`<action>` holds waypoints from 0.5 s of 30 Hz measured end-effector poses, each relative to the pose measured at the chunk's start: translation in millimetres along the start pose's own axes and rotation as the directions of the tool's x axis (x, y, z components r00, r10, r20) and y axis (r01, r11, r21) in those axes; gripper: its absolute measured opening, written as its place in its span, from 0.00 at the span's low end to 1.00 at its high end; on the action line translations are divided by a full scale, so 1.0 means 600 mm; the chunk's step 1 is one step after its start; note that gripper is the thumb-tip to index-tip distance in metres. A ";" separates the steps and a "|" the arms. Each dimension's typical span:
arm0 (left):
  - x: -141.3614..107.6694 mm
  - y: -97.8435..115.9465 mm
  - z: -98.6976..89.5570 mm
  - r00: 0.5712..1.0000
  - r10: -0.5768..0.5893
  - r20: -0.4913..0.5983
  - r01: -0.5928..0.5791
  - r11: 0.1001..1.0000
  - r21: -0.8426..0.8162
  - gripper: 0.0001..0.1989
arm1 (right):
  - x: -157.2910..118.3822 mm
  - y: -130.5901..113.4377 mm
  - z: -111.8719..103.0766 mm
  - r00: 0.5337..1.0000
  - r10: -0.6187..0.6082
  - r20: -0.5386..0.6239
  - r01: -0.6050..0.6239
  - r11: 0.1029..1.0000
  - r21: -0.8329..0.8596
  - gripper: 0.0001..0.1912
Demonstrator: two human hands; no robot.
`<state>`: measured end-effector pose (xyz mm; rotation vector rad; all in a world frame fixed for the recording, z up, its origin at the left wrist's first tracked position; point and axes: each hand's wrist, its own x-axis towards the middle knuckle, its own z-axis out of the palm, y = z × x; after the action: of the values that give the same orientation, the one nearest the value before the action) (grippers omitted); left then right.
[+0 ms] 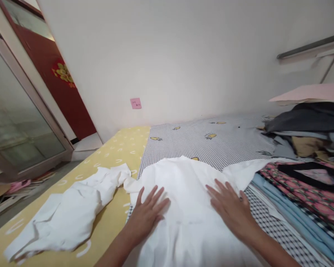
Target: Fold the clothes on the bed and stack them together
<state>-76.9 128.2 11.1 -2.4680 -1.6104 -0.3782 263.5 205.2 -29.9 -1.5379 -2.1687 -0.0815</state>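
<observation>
A white long-sleeved garment (pixel 186 196) lies spread over the bed in front of me, its lower part running out of view at the bottom. My left hand (pixel 149 211) rests flat on its left side with the fingers spread. On its right side my right hand (pixel 229 205) presses down, fingers also stretched apart. Neither hand grips the cloth. One sleeve (pixel 247 171) reaches right to the folded clothes; the cloth also stretches left, toward a crumpled white heap (pixel 69 213). Whether that heap is the other sleeve or a separate piece I cannot tell.
Folded clothes with a floral top (pixel 317 196) and light blue fabric (pixel 297 226) lie at the right. Behind them is a pile of dark clothes (pixel 308 118). The bed has a checked sheet (pixel 183 139) and a yellow one (pixel 128 142). A wall (pixel 183 66) stands behind.
</observation>
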 end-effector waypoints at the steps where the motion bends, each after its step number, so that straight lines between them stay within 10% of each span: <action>1: -0.010 -0.020 0.013 0.992 -0.128 0.010 0.128 0.991 -0.026 0.26 | 0.007 0.016 0.008 0.998 0.062 -0.022 -0.062 0.998 -0.026 0.25; 5: -0.004 -0.124 0.030 0.746 -0.663 0.060 0.664 0.734 -0.142 0.26 | 0.061 0.078 0.040 0.977 0.213 0.016 -0.213 0.977 -0.008 0.27; 15: -0.007 -0.217 0.061 0.509 -0.858 0.060 0.860 0.505 -0.076 0.30 | 0.059 0.144 0.117 0.976 0.213 -0.035 -0.215 0.974 -0.068 0.27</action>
<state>-193.5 186.9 -24.3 -1.4610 -2.8000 -0.5524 308.4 290.0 -96.8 -1.7905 -1.9845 -0.1102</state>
